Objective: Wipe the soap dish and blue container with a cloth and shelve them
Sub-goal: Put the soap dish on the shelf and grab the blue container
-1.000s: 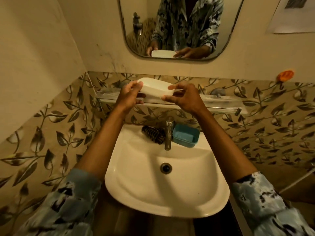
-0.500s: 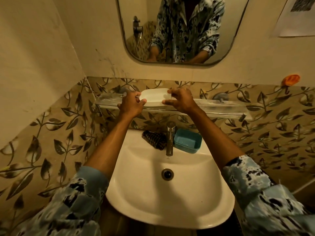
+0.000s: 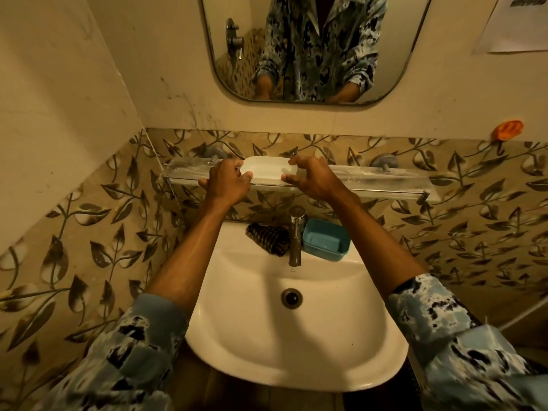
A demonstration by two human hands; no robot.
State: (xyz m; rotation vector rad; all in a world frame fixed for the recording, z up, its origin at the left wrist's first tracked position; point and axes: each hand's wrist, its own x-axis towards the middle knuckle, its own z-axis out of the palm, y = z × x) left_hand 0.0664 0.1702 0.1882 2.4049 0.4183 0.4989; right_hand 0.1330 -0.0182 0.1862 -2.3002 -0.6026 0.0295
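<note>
The white soap dish (image 3: 266, 171) is being gripped at its two ends, the left hand (image 3: 227, 182) and right hand (image 3: 312, 179) both closed on it, on the glass shelf (image 3: 385, 180). Below the grip, the blue container (image 3: 325, 239) is being left on the sink (image 3: 296, 336) rim, beside the tap (image 3: 295, 238) and the dark cloth (image 3: 268, 237).

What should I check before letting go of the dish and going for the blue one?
1. Soap dish sits on the shelf: ok.
2. Dish clear of the front rail: cannot tell, hands cover its ends.
3. Left hand and right hand both grip it: ok.
4. Blue container within reach, right of the tap: ok.
5. Cloth on the sink rim, left of the tap: ok.
6. Shelf space beside the dish free: ok.
</note>
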